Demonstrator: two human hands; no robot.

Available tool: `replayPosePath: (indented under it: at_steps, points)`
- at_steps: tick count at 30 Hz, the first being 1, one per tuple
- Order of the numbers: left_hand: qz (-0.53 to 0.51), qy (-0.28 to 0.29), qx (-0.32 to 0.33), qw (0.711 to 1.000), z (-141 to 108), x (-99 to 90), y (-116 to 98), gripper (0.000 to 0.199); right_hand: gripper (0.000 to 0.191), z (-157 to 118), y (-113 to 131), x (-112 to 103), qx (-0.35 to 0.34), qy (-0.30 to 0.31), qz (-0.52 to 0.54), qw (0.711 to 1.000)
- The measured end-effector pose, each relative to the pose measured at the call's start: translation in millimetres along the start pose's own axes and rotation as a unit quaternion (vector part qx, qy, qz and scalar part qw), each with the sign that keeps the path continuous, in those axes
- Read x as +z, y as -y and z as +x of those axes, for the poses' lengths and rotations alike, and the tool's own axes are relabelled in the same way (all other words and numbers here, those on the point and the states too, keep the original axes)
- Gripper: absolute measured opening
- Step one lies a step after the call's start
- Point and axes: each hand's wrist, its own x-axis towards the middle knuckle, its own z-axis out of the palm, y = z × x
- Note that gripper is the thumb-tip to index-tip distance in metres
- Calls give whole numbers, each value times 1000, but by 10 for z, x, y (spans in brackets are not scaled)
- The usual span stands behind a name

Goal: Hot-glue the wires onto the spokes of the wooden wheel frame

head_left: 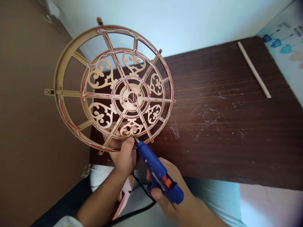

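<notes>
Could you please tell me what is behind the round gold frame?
The round gold frame shows the dark wooden table, a brown surface and the left hand through its openings; anything behind its ribs is hidden.

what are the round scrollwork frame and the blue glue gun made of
The round scrollwork frame looks like tan moulded plastic with a matte gold finish, judging by its even colour and crisp edges, though painted wood is possible. The blue glue gun looks like glossy moulded plastic, with a visible sheen on its shell and a metal-looking nozzle.
</notes>
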Motion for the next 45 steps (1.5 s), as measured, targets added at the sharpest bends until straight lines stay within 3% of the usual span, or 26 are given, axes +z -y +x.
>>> replayPosePath:
  at_steps: [7,14,24,31,45]
  points:
    - [0,38,24,999,25,20,-8,49,40,56,35,12,-3,-23,-2,1000]
    - [-14,29,45,998,40,14,48,46,40,211,131,-28,37,-19,59,997]
    - [6,35,46,998,36,-16,74,37,44,245,132,-9,21,-20,51,998]
    - [14,1,50,999,57,2,62,41,42,238,125,24,11,-35,34,999]
    - [0,59,33,998,72,46,41,37,45,247,162,2,40,-30,50,997]
